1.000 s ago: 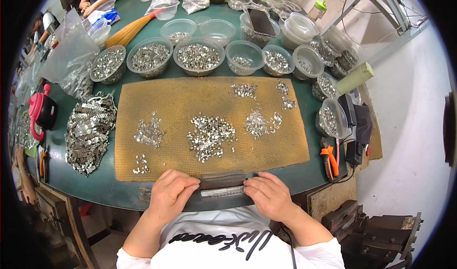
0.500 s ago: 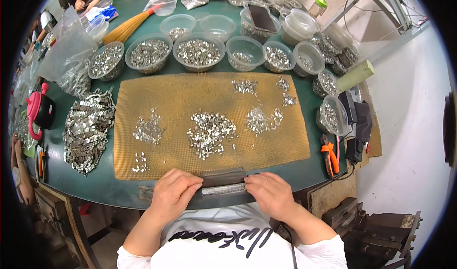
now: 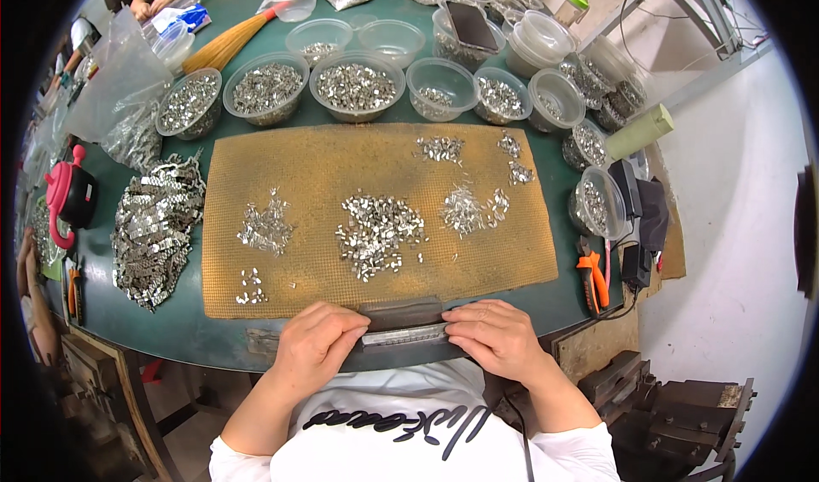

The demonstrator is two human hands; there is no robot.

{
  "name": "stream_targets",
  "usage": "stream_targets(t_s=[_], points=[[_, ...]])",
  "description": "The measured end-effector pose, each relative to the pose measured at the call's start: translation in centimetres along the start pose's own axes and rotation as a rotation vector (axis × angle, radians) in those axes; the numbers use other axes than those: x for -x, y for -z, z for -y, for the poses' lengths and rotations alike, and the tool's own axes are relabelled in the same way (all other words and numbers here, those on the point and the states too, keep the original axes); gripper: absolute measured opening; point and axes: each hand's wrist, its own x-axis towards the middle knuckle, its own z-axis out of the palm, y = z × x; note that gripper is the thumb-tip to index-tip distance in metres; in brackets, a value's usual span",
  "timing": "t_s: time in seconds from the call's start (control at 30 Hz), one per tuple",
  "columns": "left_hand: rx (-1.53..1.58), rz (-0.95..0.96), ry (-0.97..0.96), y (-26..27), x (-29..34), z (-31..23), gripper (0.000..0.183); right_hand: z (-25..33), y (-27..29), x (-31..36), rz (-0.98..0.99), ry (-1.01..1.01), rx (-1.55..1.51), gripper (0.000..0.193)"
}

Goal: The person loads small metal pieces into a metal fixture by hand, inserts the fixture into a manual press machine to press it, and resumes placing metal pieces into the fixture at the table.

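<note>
At the table's near edge lies a narrow silvery metal strip [image 3: 404,337] with fine marks along it, in front of a dark flat block [image 3: 406,313]. My left hand [image 3: 314,345] is closed at the strip's left end, thumb and forefinger pinched together. At the right end, my right hand [image 3: 496,339] has its thumb and fingers closed on the strip; the fingertips partly hide that end. Beyond both hands, a brown textured mat [image 3: 324,162] carries a large central pile of small shiny metal pieces [image 3: 375,235] and smaller heaps around it.
Clear plastic bowls of metal pieces, such as one bowl [image 3: 357,88], line the mat's far side. A linked metal mesh [image 3: 158,230] lies left of it. Orange-handled pliers [image 3: 592,277] lie at right. A brush [image 3: 230,43] and another person's hands [image 3: 145,8] are at far left.
My right hand has shifted slightly to the right, and its thumb shows more clearly at the strip's end. My left hand stays nearly in place. The piles look the same.
</note>
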Motion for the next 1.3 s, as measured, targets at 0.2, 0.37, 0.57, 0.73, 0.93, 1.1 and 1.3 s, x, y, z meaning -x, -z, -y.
stream_targets(t_s=[0.2,0.37,0.57,0.73,0.93,1.1,1.3], points=[[0.007,0.012,-0.005,-0.2,0.1,0.1,0.012,-2.4,0.2,-2.7,-0.142,-0.206,0.218,0.016],[0.019,-0.002,0.016,-0.2,0.2,-0.1,0.012,-3.3,-1.6,-4.7,-0.173,-0.113,0.551,0.013],[0.024,-0.013,-0.003,-0.4,0.1,0.2,0.012,-3.0,-1.5,-5.2,-0.154,-0.136,0.41,0.014],[0.046,0.019,0.009,-0.6,0.0,-0.2,0.011,-3.2,-1.0,-4.3,-0.165,-0.218,0.222,0.011],[0.112,0.082,0.036,-1.3,0.6,-0.5,0.01,-3.1,-0.7,-3.0,-0.189,-0.282,0.077,0.013],[0.089,0.104,0.07,-1.7,0.8,-1.0,0.012,-2.9,-0.5,-2.6,-0.173,-0.264,0.078,0.014],[-0.047,0.076,-0.019,-2.1,0.9,-1.4,0.014,-2.6,-0.3,-1.9,-0.164,-0.242,0.084,0.013]])
